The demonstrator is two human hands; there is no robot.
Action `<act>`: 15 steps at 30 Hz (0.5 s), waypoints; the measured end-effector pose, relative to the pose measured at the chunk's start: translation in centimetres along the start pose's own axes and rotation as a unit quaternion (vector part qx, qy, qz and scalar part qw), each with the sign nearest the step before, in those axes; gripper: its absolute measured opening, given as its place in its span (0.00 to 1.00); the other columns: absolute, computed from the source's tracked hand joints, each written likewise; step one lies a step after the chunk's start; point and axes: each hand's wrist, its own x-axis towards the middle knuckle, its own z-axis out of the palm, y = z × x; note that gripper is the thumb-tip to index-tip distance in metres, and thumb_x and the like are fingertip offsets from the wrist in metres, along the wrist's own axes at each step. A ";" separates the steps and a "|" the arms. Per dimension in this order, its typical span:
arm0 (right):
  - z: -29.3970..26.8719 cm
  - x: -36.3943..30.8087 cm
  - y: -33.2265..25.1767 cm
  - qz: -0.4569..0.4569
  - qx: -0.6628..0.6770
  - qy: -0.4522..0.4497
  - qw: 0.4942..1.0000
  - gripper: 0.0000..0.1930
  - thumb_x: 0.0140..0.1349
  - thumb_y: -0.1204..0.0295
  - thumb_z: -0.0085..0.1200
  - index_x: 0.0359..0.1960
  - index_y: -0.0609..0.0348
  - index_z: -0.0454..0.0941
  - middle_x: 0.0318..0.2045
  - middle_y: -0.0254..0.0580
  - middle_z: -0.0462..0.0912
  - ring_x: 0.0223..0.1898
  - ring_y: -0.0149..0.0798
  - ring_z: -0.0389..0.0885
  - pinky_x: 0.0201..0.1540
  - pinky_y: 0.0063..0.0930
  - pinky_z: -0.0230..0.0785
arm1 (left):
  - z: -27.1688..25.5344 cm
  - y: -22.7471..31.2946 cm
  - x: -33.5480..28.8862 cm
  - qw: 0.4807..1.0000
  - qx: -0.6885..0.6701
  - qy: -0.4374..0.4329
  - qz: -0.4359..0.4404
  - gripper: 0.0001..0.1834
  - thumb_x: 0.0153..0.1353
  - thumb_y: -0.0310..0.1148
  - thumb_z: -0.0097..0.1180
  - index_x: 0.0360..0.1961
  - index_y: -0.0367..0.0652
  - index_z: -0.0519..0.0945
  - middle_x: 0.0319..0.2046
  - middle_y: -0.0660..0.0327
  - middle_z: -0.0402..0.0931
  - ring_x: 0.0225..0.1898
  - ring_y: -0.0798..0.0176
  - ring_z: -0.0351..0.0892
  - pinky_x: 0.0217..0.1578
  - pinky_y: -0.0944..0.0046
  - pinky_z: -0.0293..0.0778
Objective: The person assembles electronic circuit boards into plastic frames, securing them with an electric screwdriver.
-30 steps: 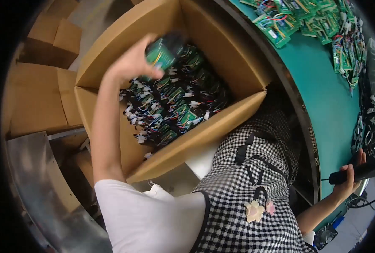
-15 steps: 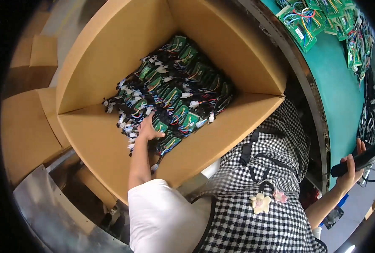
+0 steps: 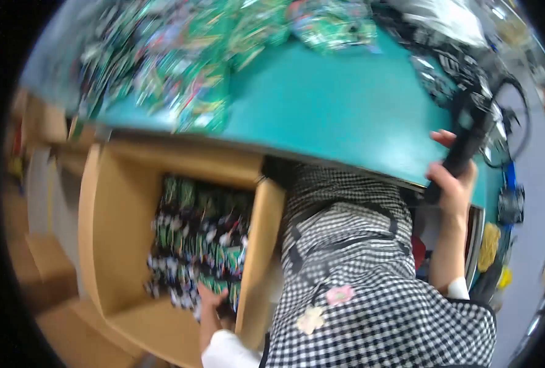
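Observation:
Down in the cardboard box (image 3: 110, 245), my left hand (image 3: 211, 299) rests at the near part of the packed circuit boards (image 3: 220, 251). Its thumb stands apart from the fingers; motion smears the picture, and I make out nothing gripped. The boards are green, with coloured wires, white connectors and dark leads. At the right, over the bench edge, my right hand (image 3: 457, 189) is wrapped round a black cylindrical hand tool (image 3: 470, 132) with a dark cable. The tool's exact kind does not show.
A teal-topped bench (image 3: 334, 104) runs across behind the box. Blurred heaps of wired green boards (image 3: 193, 73) lie on its left and far parts. Black leads (image 3: 456, 61) and white plastic (image 3: 444, 18) are at the far right. More cartons (image 3: 49, 264) stand at the left.
The view has swung toward the bench, so the box now appears lower left. My left hand stays among the boards, and my right hand still holds the black tool.

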 end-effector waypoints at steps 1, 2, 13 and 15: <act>-0.5 0.4 -0.1 0.001 0.042 0.020 0.999 0.25 0.42 0.78 0.58 0.47 0.65 0.73 0.42 0.40 0.78 0.25 0.24 0.74 0.29 0.18 0.68 | -0.1 -1.1 0.1 0.996 -0.067 0.008 0.062 0.70 0.22 0.45 0.76 0.64 0.33 0.44 0.63 0.47 0.52 0.64 0.51 0.52 0.64 0.61 0.48; -1.1 1.0 -0.5 -0.004 0.061 0.012 0.998 0.25 0.41 0.81 0.57 0.47 0.65 0.73 0.42 0.40 0.78 0.26 0.23 0.74 0.29 0.18 0.68 | 0.0 -5.4 1.1 0.984 -0.164 -0.070 0.018 0.72 0.16 0.41 0.78 0.65 0.36 0.45 0.62 0.51 0.55 0.64 0.52 0.54 0.63 0.63 0.52; -7.8 2.9 2.8 -0.163 0.144 0.247 0.944 0.26 0.49 0.88 0.52 0.52 0.70 0.59 0.26 0.36 0.74 0.24 0.26 0.72 0.29 0.19 0.67 | -30.9 32.2 -9.4 0.703 -0.083 0.623 0.334 0.17 0.60 0.34 0.52 0.45 0.32 0.74 0.47 0.48 0.71 0.51 0.47 0.68 0.53 0.53 0.63; -7.8 3.2 3.3 -0.116 0.185 0.236 0.947 0.36 0.49 0.87 0.51 0.60 0.71 0.47 0.25 0.37 0.72 0.23 0.29 0.73 0.31 0.22 0.70 | -30.9 44.4 -15.4 0.681 -0.068 0.552 0.476 0.11 0.57 0.29 0.53 0.41 0.36 0.77 0.46 0.50 0.72 0.51 0.51 0.68 0.53 0.53 0.61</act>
